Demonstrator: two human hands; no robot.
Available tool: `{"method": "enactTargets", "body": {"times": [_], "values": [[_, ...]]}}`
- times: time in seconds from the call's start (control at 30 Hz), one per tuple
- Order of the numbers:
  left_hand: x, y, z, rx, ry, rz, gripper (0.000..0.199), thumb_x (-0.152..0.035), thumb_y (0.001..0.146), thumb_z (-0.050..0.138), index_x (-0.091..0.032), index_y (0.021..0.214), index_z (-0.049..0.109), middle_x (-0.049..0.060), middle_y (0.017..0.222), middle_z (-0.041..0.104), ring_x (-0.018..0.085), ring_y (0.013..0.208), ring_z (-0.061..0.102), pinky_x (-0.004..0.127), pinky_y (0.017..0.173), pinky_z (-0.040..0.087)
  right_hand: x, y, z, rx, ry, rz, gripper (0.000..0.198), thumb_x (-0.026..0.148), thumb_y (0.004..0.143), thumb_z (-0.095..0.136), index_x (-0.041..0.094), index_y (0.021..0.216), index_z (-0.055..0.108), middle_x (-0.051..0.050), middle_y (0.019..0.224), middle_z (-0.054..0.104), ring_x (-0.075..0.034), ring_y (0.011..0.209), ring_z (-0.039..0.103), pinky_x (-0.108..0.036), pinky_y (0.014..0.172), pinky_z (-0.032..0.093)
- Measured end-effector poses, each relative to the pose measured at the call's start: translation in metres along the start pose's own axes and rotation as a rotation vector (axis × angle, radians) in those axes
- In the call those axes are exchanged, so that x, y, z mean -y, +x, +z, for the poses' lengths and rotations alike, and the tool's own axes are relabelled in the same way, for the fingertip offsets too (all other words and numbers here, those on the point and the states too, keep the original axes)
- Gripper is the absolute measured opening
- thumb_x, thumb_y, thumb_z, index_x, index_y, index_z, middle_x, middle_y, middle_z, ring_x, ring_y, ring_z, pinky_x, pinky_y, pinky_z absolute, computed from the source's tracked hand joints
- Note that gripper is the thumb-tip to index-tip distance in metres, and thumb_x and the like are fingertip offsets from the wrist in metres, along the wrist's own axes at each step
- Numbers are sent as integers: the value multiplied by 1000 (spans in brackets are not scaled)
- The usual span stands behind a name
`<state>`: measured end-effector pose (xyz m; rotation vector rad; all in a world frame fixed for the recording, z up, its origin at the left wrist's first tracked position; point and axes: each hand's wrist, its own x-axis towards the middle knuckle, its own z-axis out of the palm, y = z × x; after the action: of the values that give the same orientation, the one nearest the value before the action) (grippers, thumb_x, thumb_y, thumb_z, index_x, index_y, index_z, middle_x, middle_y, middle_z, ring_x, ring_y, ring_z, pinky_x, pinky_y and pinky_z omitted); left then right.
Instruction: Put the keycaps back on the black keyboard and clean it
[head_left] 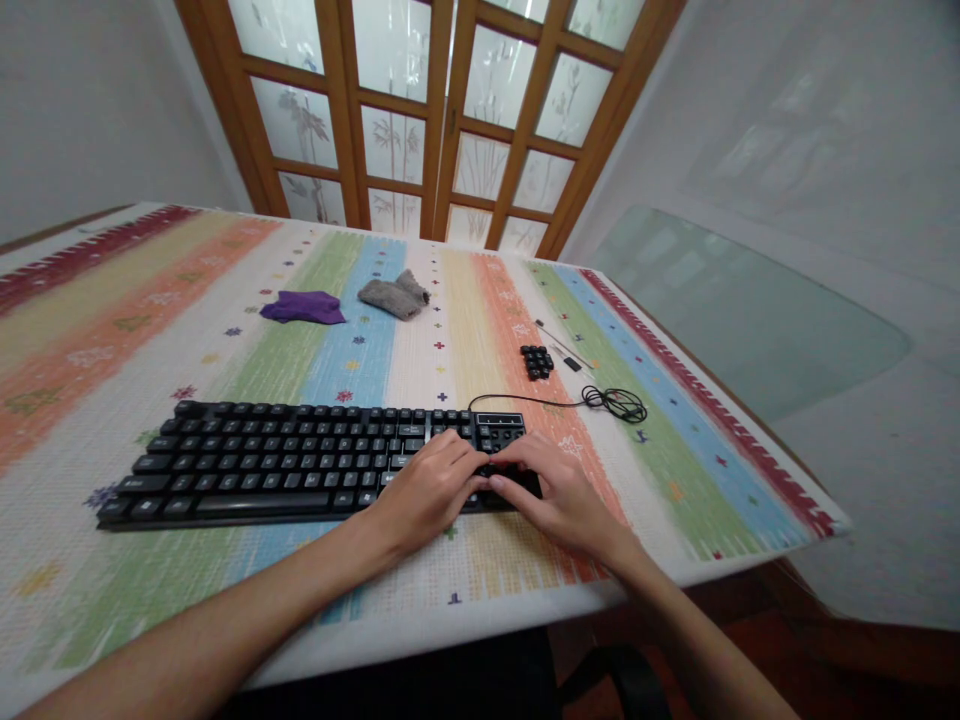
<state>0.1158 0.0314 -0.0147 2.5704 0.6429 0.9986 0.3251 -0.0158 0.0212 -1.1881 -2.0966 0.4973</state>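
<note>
A black keyboard (262,462) lies across the front of the table. Over its number pad, at the right end, both hands meet with their fingertips nearly touching. My left hand (433,485) is closed, thumb and fingers drawn together and pointing right. From the other side my right hand (559,490) pinches down at the same spot, its thumb and index finger close together. Whatever sits between the fingertips is too small and covered to make out. Bare sockets show on the number pad above the fingers. Beyond it, a cluster of loose black keycaps (537,362) rests on the cloth.
A coiled black cable (615,403) runs from the keyboard's back edge. Near the keycaps lie a thin stick-like tool (559,335) and a small black piece (572,364). Farther back are a purple cloth (304,307) and a grey cloth (394,296). A striped tablecloth (465,350) covers the table.
</note>
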Motion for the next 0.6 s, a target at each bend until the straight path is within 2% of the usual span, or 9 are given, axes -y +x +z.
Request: {"method": "enactTargets", "body": {"times": [0.17,0.4,0.6], "values": [[1,0,-1,-17,-84,-7,17,-11,100,52,-14,114,63,7,96,67,22,90,59,38,80,53,0,3,0,7,-19,-28,10,28,101,62,21,104,69,-5,96,70,-22,91,62,-35,81,49],[1,0,-3,-20,-155,-81,18,-11,97,60,-18,112,65,5,94,67,21,90,61,36,79,54,-4,1,1,33,26,67,11,26,101,61,21,104,71,-4,91,69,-20,85,62,-33,76,49],[-2,2,-5,-15,-183,-84,18,-11,96,59,-18,111,66,7,97,70,22,92,61,37,80,54,-6,2,0,51,-25,30,13,27,102,61,21,101,72,-4,89,68,-20,86,62,-34,78,48]]}}
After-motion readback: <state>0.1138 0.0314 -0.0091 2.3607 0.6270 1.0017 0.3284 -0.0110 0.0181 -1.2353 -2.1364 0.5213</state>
